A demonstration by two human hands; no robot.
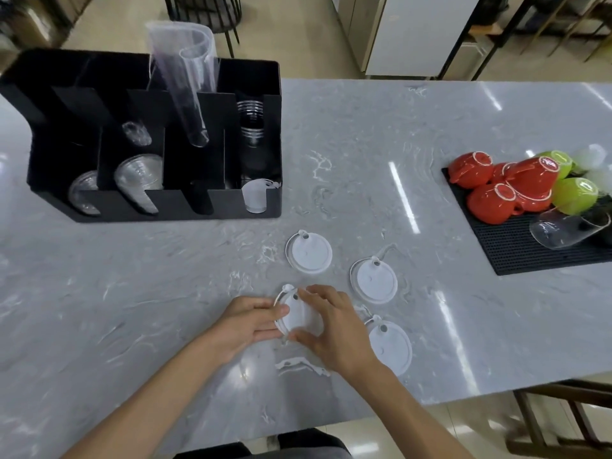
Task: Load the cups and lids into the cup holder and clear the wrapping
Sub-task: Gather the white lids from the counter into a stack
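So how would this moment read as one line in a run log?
hands: left and right gripping lid | loose lids: three on table | holder: part loaded

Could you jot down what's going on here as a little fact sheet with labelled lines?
surface: grey marbled counter
both hands: left hand and right hand grip one white lid
loose lids: three, at
holder: black cup holder, clear cups inside
wrapping: clear sleeve standing in holder
far right: red and green cups on black mat

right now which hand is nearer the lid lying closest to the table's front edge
Right. The right hand sits just left of that lid, almost touching it; the left hand is farther left, beyond the lid both hands hold.
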